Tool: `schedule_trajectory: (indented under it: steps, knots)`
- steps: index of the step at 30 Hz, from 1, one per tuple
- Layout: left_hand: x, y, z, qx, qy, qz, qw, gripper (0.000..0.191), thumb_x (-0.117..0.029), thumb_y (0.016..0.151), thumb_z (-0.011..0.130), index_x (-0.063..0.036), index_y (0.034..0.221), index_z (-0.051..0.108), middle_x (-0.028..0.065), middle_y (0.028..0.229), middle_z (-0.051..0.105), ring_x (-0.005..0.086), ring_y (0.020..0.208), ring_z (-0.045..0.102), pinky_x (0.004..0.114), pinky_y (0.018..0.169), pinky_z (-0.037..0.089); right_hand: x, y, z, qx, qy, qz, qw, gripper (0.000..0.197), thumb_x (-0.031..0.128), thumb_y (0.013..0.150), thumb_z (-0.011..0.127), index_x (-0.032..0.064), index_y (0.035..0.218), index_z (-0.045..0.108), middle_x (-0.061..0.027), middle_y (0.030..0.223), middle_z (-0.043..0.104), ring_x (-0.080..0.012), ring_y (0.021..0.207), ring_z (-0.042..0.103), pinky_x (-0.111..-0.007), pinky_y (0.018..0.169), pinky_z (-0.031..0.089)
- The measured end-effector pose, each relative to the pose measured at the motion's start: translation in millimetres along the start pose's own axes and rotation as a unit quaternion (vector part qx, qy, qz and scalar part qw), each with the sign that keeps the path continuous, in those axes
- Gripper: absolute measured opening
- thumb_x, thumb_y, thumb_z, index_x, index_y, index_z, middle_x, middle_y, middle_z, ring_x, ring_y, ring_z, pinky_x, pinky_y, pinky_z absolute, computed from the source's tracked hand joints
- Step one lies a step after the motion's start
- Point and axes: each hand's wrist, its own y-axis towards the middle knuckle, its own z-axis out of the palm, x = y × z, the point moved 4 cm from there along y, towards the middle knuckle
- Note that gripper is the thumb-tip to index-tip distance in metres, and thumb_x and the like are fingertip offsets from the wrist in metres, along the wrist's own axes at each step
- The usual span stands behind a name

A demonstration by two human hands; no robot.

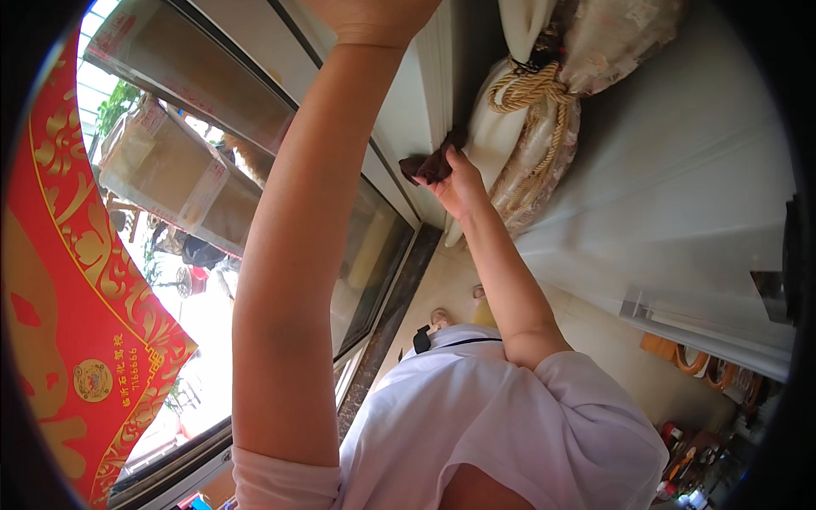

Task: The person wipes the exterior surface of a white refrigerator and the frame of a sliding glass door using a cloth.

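Note:
My right hand (pixel 458 188) grips a crumpled dark brown cloth (pixel 437 162), thumb on top. The cloth lies against the white window frame (pixel 440 76), beside a gathered curtain (pixel 535 153). My left arm reaches up across the glass. Only the wrist and heel of my left hand (pixel 376 19) show at the top edge; its fingers are cut off, so what it touches or holds is hidden.
A gold rope tieback (pixel 532 89) binds the curtain. A red and gold paper decoration (pixel 83 287) bearing writing is at the left. Wrapped cardboard boxes (pixel 185 172) show through the glass. A dark stone strip (pixel 398 299) borders the tiled floor (pixel 574 331). A white wall or panel (pixel 637 191) stands right.

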Motion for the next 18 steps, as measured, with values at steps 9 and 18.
schedule_trajectory:
  steps: [9,18]
  knots:
    - [8.2,-12.4,10.7,-0.014,-0.018,0.039,0.999,0.081,-0.020,0.076,0.062,0.0056,0.146,0.031,0.0309,0.143,0.032,0.0490,0.131,0.032,0.055,0.109,0.026,-34.8,37.4,-49.1,-0.131,0.063,0.013,0.989,0.039,0.034,0.106,0.031,0.0053,0.128,0.046,-0.0163,0.129,0.050,-0.0360,0.110,0.054,-0.058,0.091,0.047]
    - [0.1,-8.4,8.6,-0.005,-0.022,0.033,0.999,0.083,-0.019,0.075,0.063,0.0061,0.146,0.028,0.0317,0.143,0.031,0.0493,0.132,0.030,0.056,0.109,0.024,-59.9,67.9,-99.6,-0.239,0.101,0.041,0.965,0.043,0.038,0.104,0.028,0.0118,0.133,0.046,-0.0114,0.134,0.051,-0.0358,0.119,0.050,-0.057,0.093,0.048]
